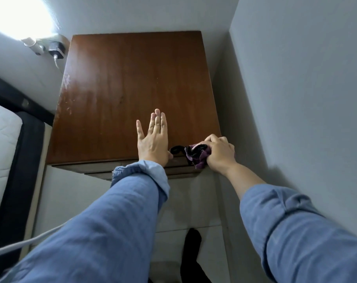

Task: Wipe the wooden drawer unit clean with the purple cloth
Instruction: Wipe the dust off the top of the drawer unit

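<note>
Left hand [154, 139] flat, fingers spread, on glossy brown wooden drawer unit [120, 94]; right hand [219, 153] bunched around crumpled purple cloth [200, 157] at front right corner.

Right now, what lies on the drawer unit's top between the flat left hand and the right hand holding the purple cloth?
In the head view, a small black looped item lies between the left hand and the right hand gripping the purple cloth; what it is, I cannot tell.

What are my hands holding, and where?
Right hand grips the bunched purple cloth around its middle; left hand lies open, holding nothing.
</note>
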A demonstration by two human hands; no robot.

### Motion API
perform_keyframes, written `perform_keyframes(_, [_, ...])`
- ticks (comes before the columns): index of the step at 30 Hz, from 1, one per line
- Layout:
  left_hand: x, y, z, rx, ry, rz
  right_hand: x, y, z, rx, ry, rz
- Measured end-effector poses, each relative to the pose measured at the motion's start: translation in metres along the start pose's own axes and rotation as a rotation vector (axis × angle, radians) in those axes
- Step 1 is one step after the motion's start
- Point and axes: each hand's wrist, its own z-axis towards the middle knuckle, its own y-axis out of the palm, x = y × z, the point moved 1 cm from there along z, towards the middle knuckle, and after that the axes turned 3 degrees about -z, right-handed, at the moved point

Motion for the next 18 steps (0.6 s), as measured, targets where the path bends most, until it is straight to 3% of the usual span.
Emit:
perform_keyframes(4, [-0.002, 0.001, 0.001, 0.017, 0.003, 0.007, 0.004, 0.006, -0.022, 0.011, 0.014, -0.030])
perform_keyframes(10, [-0.002, 0.003, 0.000, 0.096, 0.084, 0.017, 0.013, 0.021, -0.054, 0.048, 0.272, 0.244])
perform_keyframes(14, [-0.028, 0.032, -0.045, 0.182, 0.221, -0.042, 0.008, 0.024, -0.068, 0.111, 0.386, 0.266])
perform_keyframes(18, [-0.080, 0.061, -0.090, 0.203, 0.117, -0.171, -0.003, 0.022, -0.075, 0.178, 0.462, 0.296])
